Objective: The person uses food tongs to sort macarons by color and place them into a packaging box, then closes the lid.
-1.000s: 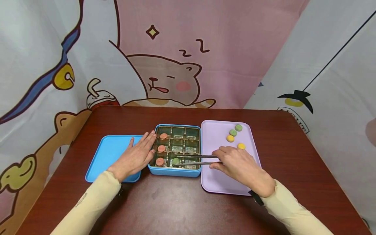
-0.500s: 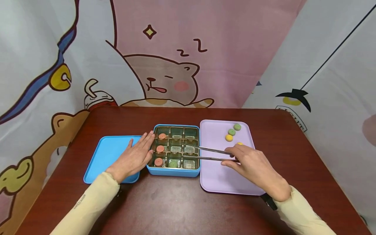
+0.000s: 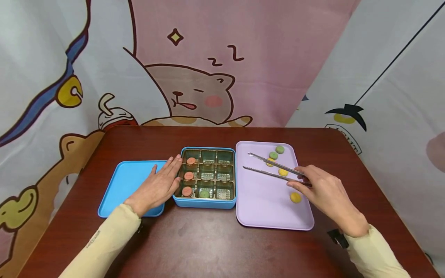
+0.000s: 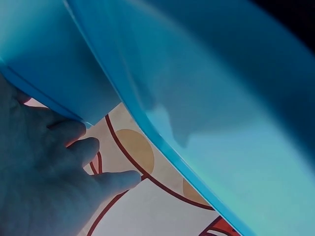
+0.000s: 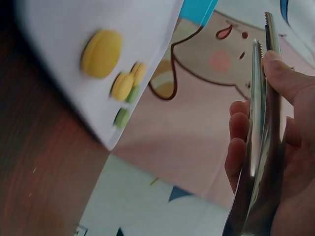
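My left hand lies flat, palm on the blue lid and fingertips against the left wall of the blue box. The box's left column holds three orange-pink round sweets, and a green sweet sits in its front middle cell. My right hand grips metal tongs, whose tips stand apart and empty above the purple tray. Green sweets and yellow sweets lie on that tray. The right wrist view shows the tongs and the yellow sweets.
Everything stands on a dark red-brown table, with cartoon-printed cloth hanging behind and to both sides. In the left wrist view my left hand lies against the blue lid's edge.
My right hand drew the tongs out of the box and rightward over the purple tray, leaving the green sweet in its cell. The left hand stayed where it was.
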The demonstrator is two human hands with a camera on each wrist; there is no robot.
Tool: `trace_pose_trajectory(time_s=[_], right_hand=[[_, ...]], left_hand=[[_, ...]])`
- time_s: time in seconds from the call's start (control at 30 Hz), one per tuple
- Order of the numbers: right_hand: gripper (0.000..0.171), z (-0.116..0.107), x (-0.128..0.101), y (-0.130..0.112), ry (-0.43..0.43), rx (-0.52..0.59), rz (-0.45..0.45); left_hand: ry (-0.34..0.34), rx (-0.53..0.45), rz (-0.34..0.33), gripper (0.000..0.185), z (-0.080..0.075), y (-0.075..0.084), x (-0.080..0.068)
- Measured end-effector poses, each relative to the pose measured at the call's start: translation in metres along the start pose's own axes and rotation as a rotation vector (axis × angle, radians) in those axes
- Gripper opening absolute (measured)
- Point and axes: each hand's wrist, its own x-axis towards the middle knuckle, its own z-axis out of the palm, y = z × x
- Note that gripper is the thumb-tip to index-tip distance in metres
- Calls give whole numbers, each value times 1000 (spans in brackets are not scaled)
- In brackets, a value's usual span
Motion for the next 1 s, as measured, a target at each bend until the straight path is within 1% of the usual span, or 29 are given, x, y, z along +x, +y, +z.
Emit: trace_pose_trajectory(time_s=[0.17, 0.23, 0.47, 0.63, 0.8, 1.0], right_hand=[[50, -3, -4, 15, -18, -32, 77], [47, -4, -5, 21, -24, -42, 109], [48, -6, -11, 41, -65, -63, 206], [50, -6, -14, 53, -81, -80, 241], [52, -5, -17, 64, -124, -105, 282], [52, -1, -19, 76, -139, -133, 297]], left_hand=[[-5, 0, -3, 63, 0, 0, 0], [-10, -3, -4, 64, 0, -1, 0], [-17, -6, 0, 64, 0, -2, 1], [-17, -6, -1, 64, 0, -2, 1], [-16, -7, -3, 64, 0, -1, 1], [-18, -7, -5, 64, 0, -1, 1]])
